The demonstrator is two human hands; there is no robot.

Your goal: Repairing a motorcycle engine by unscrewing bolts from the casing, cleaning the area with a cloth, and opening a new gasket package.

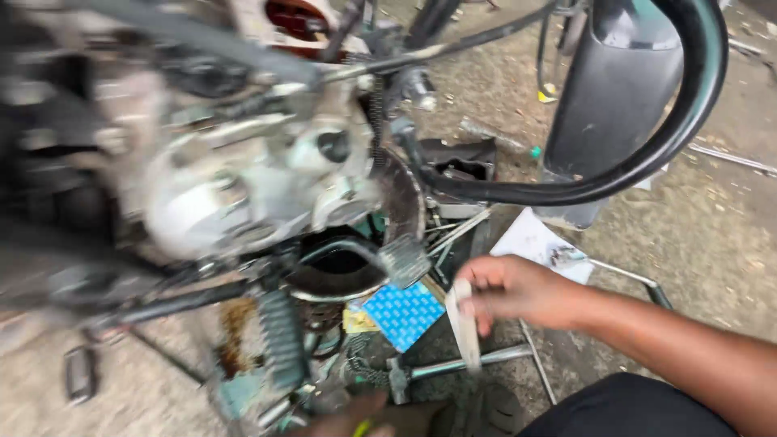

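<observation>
While the head camera looks down on a blurred grey metal motorcycle engine (243,186), the person's right hand (518,291) reaches in from four o'clock, its fingers pinched around a thin, pale, flat strip (464,328) that hangs down from the fingertips. What the strip is made of cannot be told. Just at nine o'clock of that hand a small blue patterned square packet (403,313) lies tilted on the ground, with a scrap of yellow card (358,322) touching its left corner. Above the packet, at about eleven o'clock of the hand, a ribbed grey foot pedal (404,260) sticks out over a round dark pan (340,271) that sits under the engine. Below the strip a long silver metal socket wrench (461,364) rests on the dirt floor (712,243), pointing toward nine o'clock. The left hand (356,417) shows only as a sliver at the six o'clock edge of the frame, with something yellow-green against it; whether its fingers are clenched or loose cannot be told. At two o'clock a black curved rubber hose (647,154) sweeps round a dark plastic fender (607,105). A white sheet of paper (534,243) lies on the ground at twelve o'clock of the right hand, near it
</observation>
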